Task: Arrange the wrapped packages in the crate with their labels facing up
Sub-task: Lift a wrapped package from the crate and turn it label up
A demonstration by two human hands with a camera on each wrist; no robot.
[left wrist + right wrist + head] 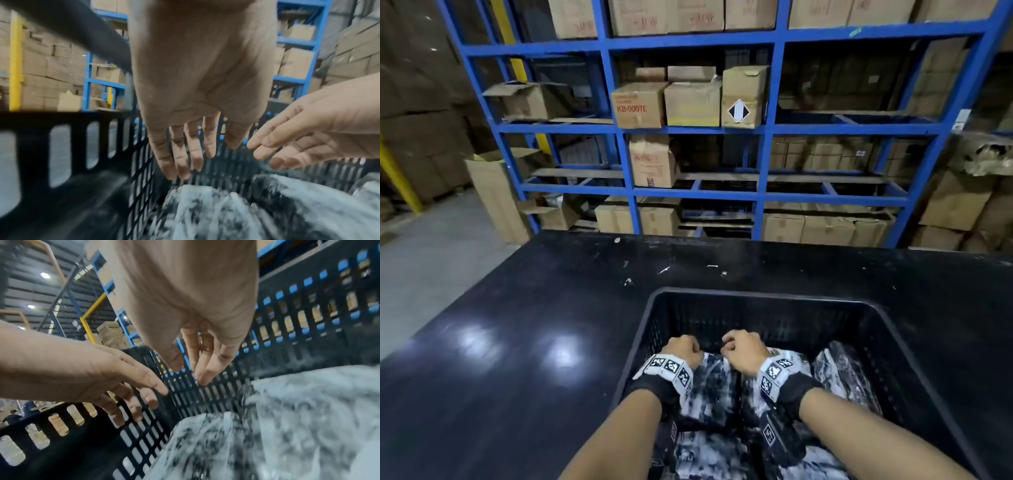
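A black slatted crate (756,296) stands on the dark table and holds several packages wrapped in clear film with black-and-white print. One package (709,387) lies under my wrists, another (842,373) leans at the right wall, and a third (709,452) lies nearest me. My left hand (681,349) and right hand (743,349) hover side by side inside the crate, just above the far edge of the middle package (216,211). The left hand (191,146) has its fingers pointing down and holds nothing. The right hand (195,361) hangs loose and empty. The labels are too blurred to make out.
The black table (517,342) stretches to the left and beyond the crate, with a few white scraps (664,270). Blue shelving (688,130) stacked with cardboard boxes stands behind it. The crate's far wall (205,402) is close in front of my fingertips.
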